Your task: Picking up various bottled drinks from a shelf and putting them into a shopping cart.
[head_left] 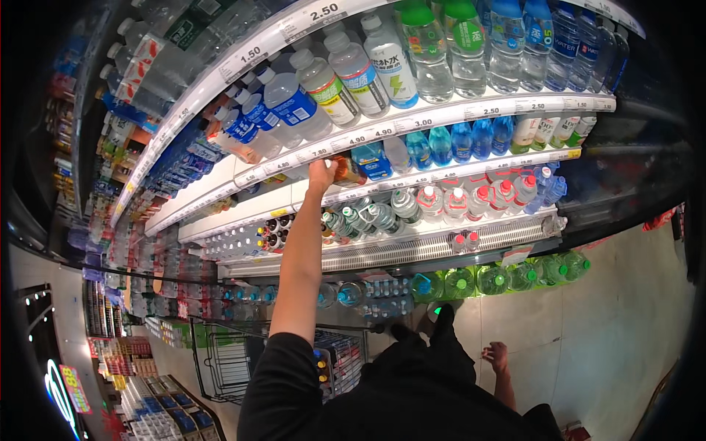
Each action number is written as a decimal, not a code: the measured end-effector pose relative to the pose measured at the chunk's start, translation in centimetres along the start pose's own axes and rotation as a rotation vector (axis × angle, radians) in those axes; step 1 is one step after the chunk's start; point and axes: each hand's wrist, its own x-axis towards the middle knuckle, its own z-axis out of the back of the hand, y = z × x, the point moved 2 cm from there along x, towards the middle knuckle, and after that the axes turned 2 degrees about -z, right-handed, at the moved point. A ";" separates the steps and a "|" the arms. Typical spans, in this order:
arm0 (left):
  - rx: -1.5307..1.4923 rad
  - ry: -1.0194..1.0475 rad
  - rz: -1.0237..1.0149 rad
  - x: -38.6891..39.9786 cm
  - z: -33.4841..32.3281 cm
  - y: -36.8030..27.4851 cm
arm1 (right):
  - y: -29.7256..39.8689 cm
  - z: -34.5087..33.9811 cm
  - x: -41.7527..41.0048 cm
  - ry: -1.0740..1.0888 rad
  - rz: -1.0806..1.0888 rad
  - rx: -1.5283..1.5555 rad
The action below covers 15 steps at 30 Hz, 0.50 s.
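Note:
My left hand [321, 175] reaches into a lit shelf of a store's drinks rack. Its fingers are closed about the capped top of an amber-brown drink bottle [349, 171], which leans over to the right. Part of that bottle's neck is hidden by the hand. Just right of it is a blue-labelled drink pack [373, 161], followed by a pale bottle [397, 155]. Lower on the right, my right hand [496, 356] hangs over the floor beside my body, fingers loosely bent and apart, with nothing in it.
A black wire shopping cart [226, 361] stands at my left, with a crate of bottles [322, 368] inside. Large green-capped water jugs [459, 282] line the floor along the rack. Price-strip shelf edges [419, 122] run above and below my reaching arm.

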 end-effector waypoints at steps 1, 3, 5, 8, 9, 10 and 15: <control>-0.072 0.059 0.155 -0.7 0.0 0.2 | 1.9 -1.1 0.1 -0.007 0.009 -0.041; -0.144 -0.101 0.066 -2.7 0.3 -1.3 | 4.5 -2.4 -0.2 0.002 0.030 -0.046; -0.374 -0.190 0.139 -5.1 1.2 -1.7 | 6.0 -2.8 0.0 0.018 0.043 -0.064; -0.362 -0.295 0.087 -9.0 5.9 -2.7 | 5.7 -2.3 0.4 0.020 0.011 -0.148; -0.334 -0.347 0.030 -11.0 7.5 -1.7 | 5.2 -2.0 0.7 0.043 -0.011 -0.186; -0.403 -0.337 0.091 -12.8 9.1 -0.6 | 4.5 -1.5 1.1 0.048 -0.045 -0.185; -0.341 -0.218 0.304 -24.9 20.3 -1.8 | -0.3 1.0 2.9 0.080 -0.214 -0.221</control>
